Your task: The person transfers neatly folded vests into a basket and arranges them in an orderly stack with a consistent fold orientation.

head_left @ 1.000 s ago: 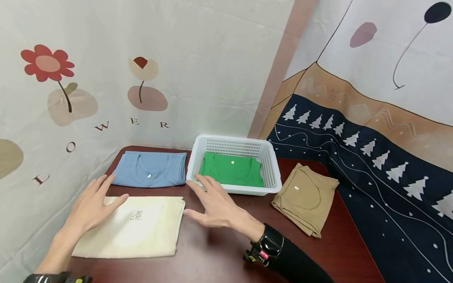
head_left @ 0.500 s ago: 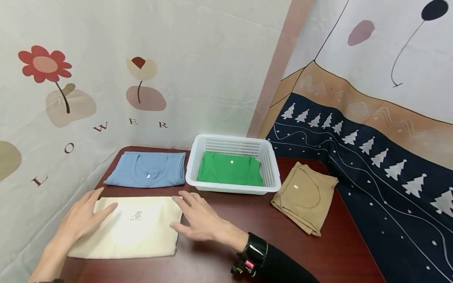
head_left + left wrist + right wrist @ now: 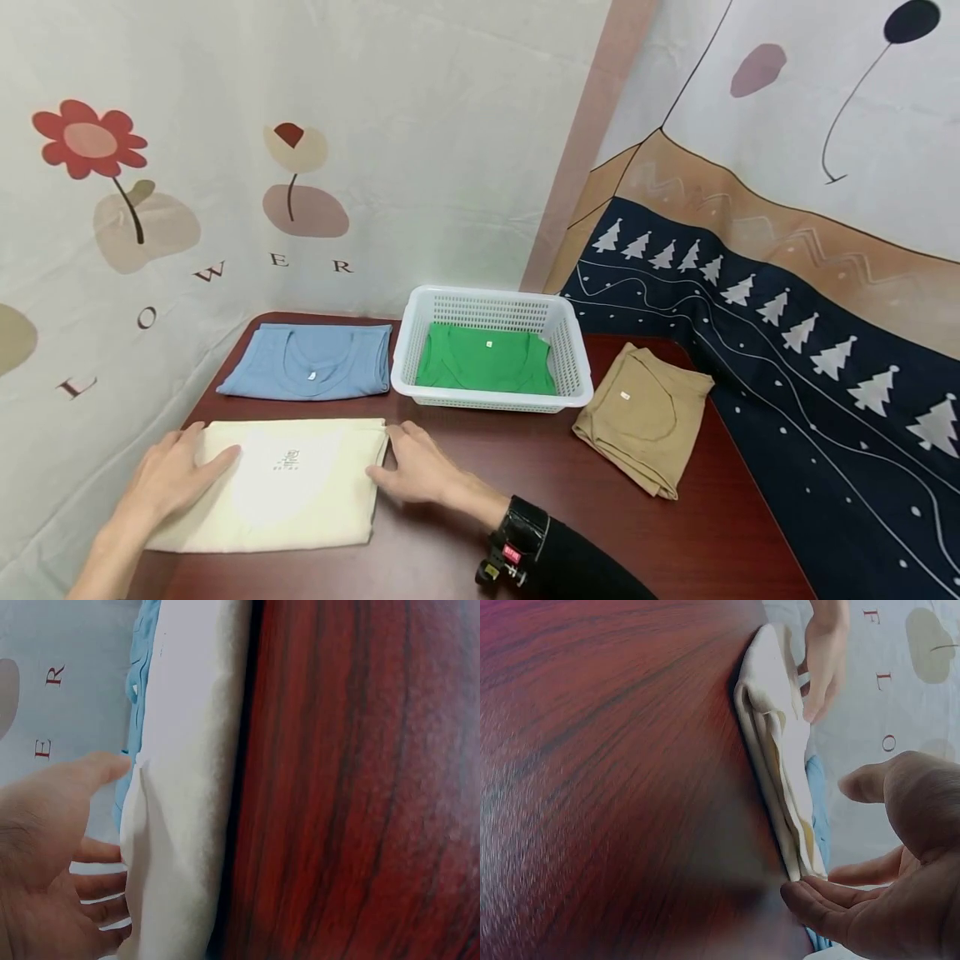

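Observation:
A folded cream garment (image 3: 285, 504) with small printed marks lies flat on the table. My left hand (image 3: 161, 479) is at its left edge, thumb above the cloth and fingers along the side; in the left wrist view the thumb (image 3: 105, 769) is spread from the fingers. At the opposite edge is my right hand (image 3: 420, 467). In the right wrist view its fingertips (image 3: 799, 896) touch the layered edge, while the thumb (image 3: 862, 784) stands apart from the cloth. Neither hand pinches the fabric.
Behind the cream garment lies a folded blue shirt (image 3: 255, 367). A white plastic basket (image 3: 487, 400) at the back holds a folded green shirt (image 3: 487, 367). To the right, a folded tan shirt (image 3: 645, 425) lies on the dark red table (image 3: 525, 467). Printed curtains hang behind.
Both hands have come down to the cream garment's sides. The right hand has moved left and lower from near the basket; the left has dropped lower. The garments stay put.

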Demonstrator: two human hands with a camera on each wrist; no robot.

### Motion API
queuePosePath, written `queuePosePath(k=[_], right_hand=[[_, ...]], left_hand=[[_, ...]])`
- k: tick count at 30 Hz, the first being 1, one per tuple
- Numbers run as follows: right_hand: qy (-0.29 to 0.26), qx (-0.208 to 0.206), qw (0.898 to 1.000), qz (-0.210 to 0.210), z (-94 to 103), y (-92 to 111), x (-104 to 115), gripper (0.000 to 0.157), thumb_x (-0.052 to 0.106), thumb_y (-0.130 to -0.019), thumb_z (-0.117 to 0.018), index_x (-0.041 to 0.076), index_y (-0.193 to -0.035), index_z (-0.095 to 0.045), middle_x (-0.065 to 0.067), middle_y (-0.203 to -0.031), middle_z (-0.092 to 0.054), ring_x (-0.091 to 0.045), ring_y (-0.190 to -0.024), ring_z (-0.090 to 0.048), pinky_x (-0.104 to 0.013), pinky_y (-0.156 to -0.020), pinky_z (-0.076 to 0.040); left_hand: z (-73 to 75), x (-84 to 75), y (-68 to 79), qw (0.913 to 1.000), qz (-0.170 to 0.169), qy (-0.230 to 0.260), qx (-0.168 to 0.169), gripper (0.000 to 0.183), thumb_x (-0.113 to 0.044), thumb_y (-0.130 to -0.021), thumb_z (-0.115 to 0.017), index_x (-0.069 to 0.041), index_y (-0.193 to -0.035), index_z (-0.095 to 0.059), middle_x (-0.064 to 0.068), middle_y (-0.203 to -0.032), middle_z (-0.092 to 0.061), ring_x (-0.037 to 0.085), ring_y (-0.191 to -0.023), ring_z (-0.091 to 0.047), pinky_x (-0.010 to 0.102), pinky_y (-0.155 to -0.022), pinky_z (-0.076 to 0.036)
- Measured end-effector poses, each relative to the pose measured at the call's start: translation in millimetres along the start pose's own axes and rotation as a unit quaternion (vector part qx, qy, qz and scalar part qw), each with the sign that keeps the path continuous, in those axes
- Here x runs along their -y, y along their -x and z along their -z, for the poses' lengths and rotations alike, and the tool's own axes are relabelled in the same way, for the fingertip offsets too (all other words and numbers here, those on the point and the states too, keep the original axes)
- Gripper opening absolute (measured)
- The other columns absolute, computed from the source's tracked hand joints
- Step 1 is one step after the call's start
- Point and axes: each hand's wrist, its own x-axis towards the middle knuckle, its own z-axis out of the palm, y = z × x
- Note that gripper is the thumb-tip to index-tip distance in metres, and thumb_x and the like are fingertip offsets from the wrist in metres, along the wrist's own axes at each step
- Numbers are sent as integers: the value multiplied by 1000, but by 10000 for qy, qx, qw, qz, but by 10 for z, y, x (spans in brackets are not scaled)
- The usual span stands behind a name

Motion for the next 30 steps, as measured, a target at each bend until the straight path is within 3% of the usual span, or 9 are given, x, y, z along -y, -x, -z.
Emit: queuePosePath(k=[2, 5, 8, 12, 15, 20, 22, 27, 30], right_hand=[[-254, -17, 9997, 6, -8, -22, -4, 47, 39, -105, -76, 9, -140, -71, -12, -135, -78, -25, -134, -69, -37, -118, -58], [-715, 13, 9974, -45, -8, -39, 1, 28, 32, -103, -79, 15, -125, -76, -5, -113, -80, -12, -104, -69, -27, -96, -61], [-1171, 62, 9925, -356, -4, -44, 31, 19, 27, -100, -82, 16, -115, -77, 1, -98, -77, -3, -80, -64, -20, -77, -56], [-1863, 75, 9778, -959, -1, -53, 90, 12, 23, -95, -83, 14, -101, -77, 5, -78, -76, -2, -64, -63, -19, -65, -50], [-2920, 50, 9454, -1445, -17, -76, 112, 14, 14, -91, -83, 6, -101, -77, 1, -75, -78, -7, -67, -73, -21, -67, -59], [-4833, 90, 8523, -1995, -67, -124, 75, 32, -1, -93, -79, -14, -120, -67, -18, -97, -81, -30, -89, -85, -42, -80, -73], [-5166, 143, 8297, -2110, -83, -136, 49, 29, -2, -94, -77, -14, -118, -65, -20, -102, -78, -30, -91, -84, -43, -84, -73], [-5468, 248, 8054, -2277, -102, -163, 21, 15, 1, -96, -79, -8, -105, -71, -10, -95, -72, -19, -83, -74, -39, -85, -72], [-5513, 315, 8004, -2333, -116, -183, 25, 10, 4, -96, -80, -5, -98, -74, -8, -86, -71, -17, -76, -70, -36, -82, -71]], left_hand=[[9, -10, 9, 10000, 63, 14, 65, 99, -57, -111, -61, 28, -155, -35, 58, -141, -44, 74, -125, -50, 83, -102, -47], [31, -42, 20, 9994, 261, 24, 231, 101, -54, -110, -62, 33, -151, -34, 60, -139, -43, 74, -124, -50, 82, -102, -49], [55, -71, 22, 9973, 603, 68, 419, 102, -53, -108, -65, 35, -148, -34, 61, -139, -42, 75, -125, -49, 81, -103, -49], [80, -88, 25, 9938, 963, 84, 546, 101, -54, -104, -69, 34, -145, -40, 60, -140, -46, 76, -125, -52, 78, -100, -52], [90, -78, 29, 9930, 1031, 93, 562, 98, -55, -103, -71, 33, -140, -45, 58, -136, -52, 75, -120, -56, 75, -95, -54], [109, -39, 38, 9909, 1124, 169, 723, 97, -56, -102, -72, 33, -132, -52, 56, -129, -58, 71, -113, -61, 70, -91, -56], [118, -23, 38, 9896, 1165, 210, 812, 97, -57, -102, -72, 33, -132, -52, 55, -130, -59, 70, -113, -61, 69, -91, -57], [146, -9, 24, 9876, 1195, 264, 981, 98, -59, -103, -70, 31, -134, -52, 53, -131, -60, 70, -113, -61, 68, -92, -57], [157, -5, 19, 9869, 1210, 306, 1021, 97, -60, -103, -70, 30, -133, -55, 51, -129, -63, 66, -110, -63, 65, -89, -57]])
